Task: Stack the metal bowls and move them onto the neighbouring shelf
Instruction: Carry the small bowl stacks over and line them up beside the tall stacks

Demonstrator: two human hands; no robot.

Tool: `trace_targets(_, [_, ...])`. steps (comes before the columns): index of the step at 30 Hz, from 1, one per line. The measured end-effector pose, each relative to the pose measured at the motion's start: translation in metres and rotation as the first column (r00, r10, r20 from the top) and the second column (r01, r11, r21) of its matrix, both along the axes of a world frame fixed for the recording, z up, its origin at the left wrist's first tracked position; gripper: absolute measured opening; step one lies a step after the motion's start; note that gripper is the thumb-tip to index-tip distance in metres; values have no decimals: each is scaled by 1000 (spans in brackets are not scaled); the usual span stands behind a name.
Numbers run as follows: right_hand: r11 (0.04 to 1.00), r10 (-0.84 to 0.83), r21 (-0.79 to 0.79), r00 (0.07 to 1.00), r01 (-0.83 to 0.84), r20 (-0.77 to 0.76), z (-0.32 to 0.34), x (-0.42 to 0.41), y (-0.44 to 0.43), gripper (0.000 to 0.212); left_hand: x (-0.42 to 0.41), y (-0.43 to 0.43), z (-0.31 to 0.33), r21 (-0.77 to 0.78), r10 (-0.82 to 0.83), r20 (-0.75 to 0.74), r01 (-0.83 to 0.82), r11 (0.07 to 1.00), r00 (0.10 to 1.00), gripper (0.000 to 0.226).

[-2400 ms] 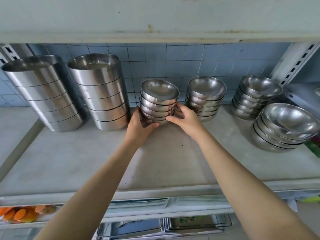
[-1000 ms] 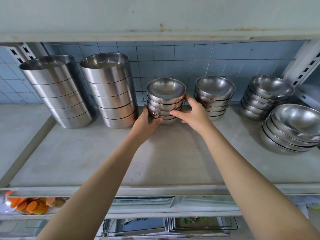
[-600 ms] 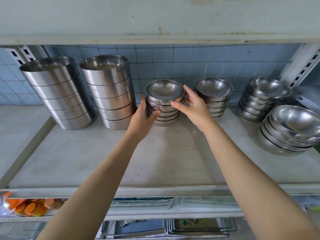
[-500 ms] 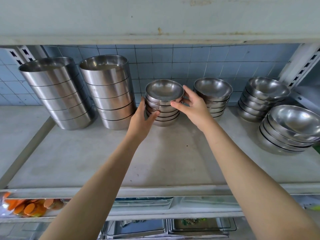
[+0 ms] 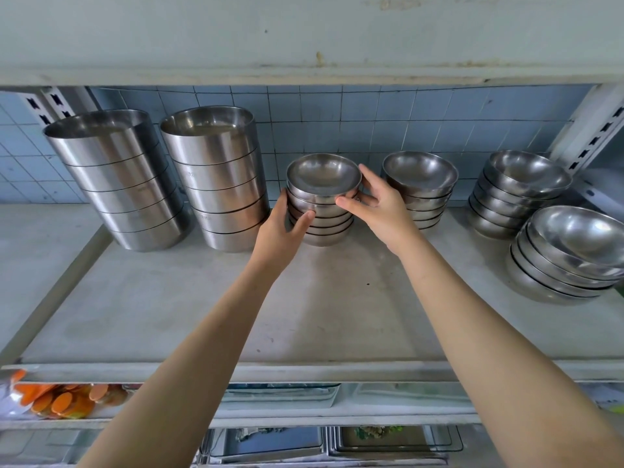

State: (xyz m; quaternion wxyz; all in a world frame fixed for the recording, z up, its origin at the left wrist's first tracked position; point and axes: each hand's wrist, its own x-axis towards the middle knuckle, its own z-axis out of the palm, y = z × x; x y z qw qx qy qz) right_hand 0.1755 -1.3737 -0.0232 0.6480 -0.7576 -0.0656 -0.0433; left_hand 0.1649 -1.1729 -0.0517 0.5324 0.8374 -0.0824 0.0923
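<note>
The far side of the bowl stack (image 5: 320, 204) is hidden, so the fingers behind it cannot be seen; the big bowls (image 5: 567, 255) at 3 o'clock are cut off by the frame edge, and what lies on the lower shelf (image 5: 60, 400) at 8 o'clock is only an orange blur.

The left hand (image 5: 280, 231) cups the stack's left side, thumb pressed on the middle bowls. The right hand (image 5: 378, 207) grips the top bowls from the right, thumb on the front wall and a finger along the rim. Both hands are closed on the stack, which sits on the shelf (image 5: 304, 315) at 12 o'clock, near the tiled wall (image 5: 337, 123).

Tall pots (image 5: 216, 177) stand just beside it at 10 o'clock, a second stack (image 5: 420, 187) just beside it at 1 o'clock. The shelf's front half is bare up to its edge.
</note>
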Motion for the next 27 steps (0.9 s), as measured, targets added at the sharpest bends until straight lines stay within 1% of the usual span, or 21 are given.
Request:
trace_targets(4, [1000, 4, -8, 1000, -4, 2, 0, 0, 0, 86, 0, -1, -1, -8, 0, -3, 0, 1000, 1000, 59])
trace_targets(7, [1000, 4, 1, 1000, -4, 5, 0, 0, -1, 84, 1, -2, -3, 19, 6, 12, -6, 1000, 1000, 59])
trace_targets(11, [1000, 4, -14, 1000, -4, 4, 1, 0, 0, 88, 3, -1, -8, 41, 14, -6, -14, 999, 1000, 63])
trace_targets(14, [1000, 7, -24, 1000, -7, 16, 2, 2, 1, 89, 2, 0, -9, 38, 11, -4, -11, 999, 1000, 61])
trace_targets(16, [999, 8, -32, 1000, -8, 14, 2, 2, 1, 94, 1, -1, -7, 32, 14, -8, -14, 999, 1000, 60])
trace_targets(18, [999, 1, -42, 1000, -1, 8, 1, 3, 1, 106, 0, -2, -6, 28, 18, -22, -17, 999, 1000, 61])
trace_targets(20, [998, 0, -58, 1000, 0, 12, 1, 3, 1, 112, 0, -3, -7, 33, 22, -28, -21, 999, 999, 62])
trace_targets(25, [998, -14, -67, 1000, 13, -23, 0, 4, 2, 114, -5, -6, -2, 62, 41, -48, -38, 997, 998, 60])
trace_targets(27, [998, -11, -65, 999, 8, -36, 1, 3, 1, 112, -7, -8, -1, 65, 43, -48, -39, 997, 998, 58])
